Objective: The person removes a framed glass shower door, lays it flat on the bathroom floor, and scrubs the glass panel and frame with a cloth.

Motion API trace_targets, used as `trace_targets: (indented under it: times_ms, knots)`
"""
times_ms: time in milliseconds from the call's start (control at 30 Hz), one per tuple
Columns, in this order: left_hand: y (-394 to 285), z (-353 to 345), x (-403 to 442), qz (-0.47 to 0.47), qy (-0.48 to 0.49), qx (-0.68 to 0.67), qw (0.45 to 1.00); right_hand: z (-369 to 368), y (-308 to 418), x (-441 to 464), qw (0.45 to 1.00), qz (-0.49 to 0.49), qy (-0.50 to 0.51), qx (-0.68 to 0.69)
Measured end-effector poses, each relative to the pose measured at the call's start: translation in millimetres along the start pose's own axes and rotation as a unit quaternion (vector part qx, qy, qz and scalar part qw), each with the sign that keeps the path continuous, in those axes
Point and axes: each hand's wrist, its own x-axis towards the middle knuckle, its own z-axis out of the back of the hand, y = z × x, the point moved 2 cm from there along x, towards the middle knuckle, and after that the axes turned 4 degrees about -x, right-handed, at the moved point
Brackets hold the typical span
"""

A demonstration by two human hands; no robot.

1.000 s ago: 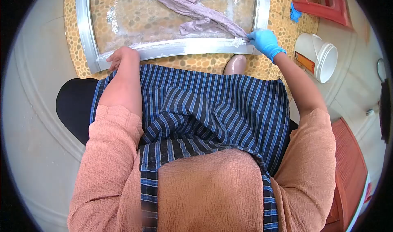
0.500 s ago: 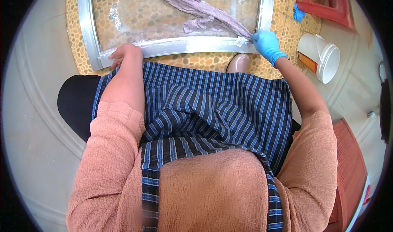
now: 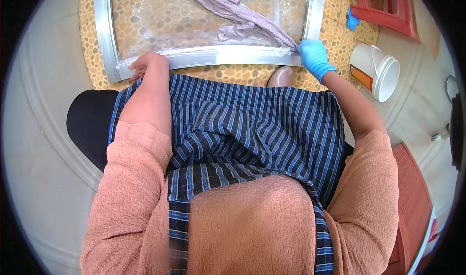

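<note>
A silver metal-framed glass panel (image 3: 218, 55) lies in front of me, its pane wet with suds. Across the pane stretches a twisted lilac cloth (image 3: 238, 16). My right hand (image 3: 313, 56), in a blue glove, is closed on the cloth's end at the near right corner of the frame. My bare left hand (image 3: 149, 62) bends over the near rail by the left corner, its fingers curled at the rail; some fingertips are hidden behind the wrist.
A pebble-patterned mat (image 3: 90, 56) lies under the panel. To the right are a white bucket (image 3: 366, 64) on its side, a red plastic stool (image 3: 386, 17) and a blue crumpled item (image 3: 351, 19). A shoe tip (image 3: 281, 76) shows below the frame. A reddish-brown slatted piece (image 3: 412, 187) stands lower right.
My right hand has shifted slightly left and down along the frame corner with the cloth's end. A pale tag seen there before is now less distinct. The left hand has stayed put.
</note>
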Motion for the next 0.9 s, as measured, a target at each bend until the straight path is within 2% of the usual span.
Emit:
trace_targets:
  times_ms: [33,67,100,133,167,200,267,300,333,367,400,433,467,500,533,567,600,633,667,733,767,833,900]
  knots:
    - [-3,4,-3,0.004,0.005,-0.001,1.000,1,3,1,1.000,0.000,0.002,-0.002]
    - [-2,6,-4,0.008,0.008,-0.002,1.000,4,6,2,0.990,-0.083,0.051,0.107]
    - [24,-36,56,0.011,0.008,0.000,1.000,7,9,4,0.958,-0.165,0.099,0.211]
    - [50,-73,109,-0.104,-0.034,-0.347,0.931,8,15,9,0.959,-0.165,0.100,0.208]
    - [76,-124,154,-0.206,-0.073,-0.644,0.733,6,22,15,0.945,-0.165,0.099,0.263]
    - [68,-113,141,-0.205,-0.074,-0.645,0.732,10,28,21,0.928,-0.165,0.097,0.318]
    - [48,-87,108,-0.083,-0.011,-0.687,0.722,19,19,21,0.936,-0.136,0.096,0.311]
    - [31,-60,75,-0.084,-0.011,-0.688,0.721,19,7,20,0.949,-0.095,0.118,0.275]
    - [13,-29,34,-0.038,0.008,-0.443,0.896,22,-2,19,0.959,-0.054,0.141,0.238]
    - [6,-13,14,0.013,0.026,-0.157,0.987,40,-12,18,0.962,-0.092,0.158,0.205]
    - [25,-38,56,0.013,0.024,-0.156,0.987,32,-15,18,0.961,-0.090,0.160,0.205]
    - [43,-69,95,-0.074,-0.030,-0.359,0.930,18,-24,18,0.967,-0.104,0.104,0.210]
    - [59,-102,131,-0.159,-0.079,-0.541,0.822,12,-28,17,0.968,-0.119,0.047,0.214]
    - [63,-110,140,-0.160,-0.077,-0.541,0.822,37,-13,19,0.967,-0.130,0.160,0.149]
    - [64,-115,144,-0.165,-0.062,-0.582,0.794,24,-13,19,0.967,-0.131,0.159,0.150]
    - [64,-117,145,-0.170,-0.047,-0.621,0.764,0,-12,18,0.988,-0.065,0.089,0.104]
    - [49,-73,110,-0.171,-0.044,-0.621,0.764,-14,-9,17,0.998,0.001,0.018,0.056]
    - [29,-46,72,-0.085,-0.023,-0.348,0.933,-7,-6,19,0.998,-0.002,0.059,0.032]
    - [11,-27,29,0.009,0.000,-0.036,0.999,-3,-4,18,0.998,-0.004,0.059,0.033]
    - [7,-17,18,0.006,0.006,-0.057,0.998,2,-3,16,0.981,-0.092,0.102,0.138]
    - [5,-13,14,0.005,0.011,-0.079,0.997,2,-1,18,0.981,-0.091,0.102,0.138]
    - [-1,4,-4,0.002,0.006,-0.048,0.999,0,4,25,0.949,-0.131,0.144,0.248]
    - [-1,3,-2,0.003,0.003,-0.017,1.000,12,20,35,0.942,-0.103,0.139,0.289]
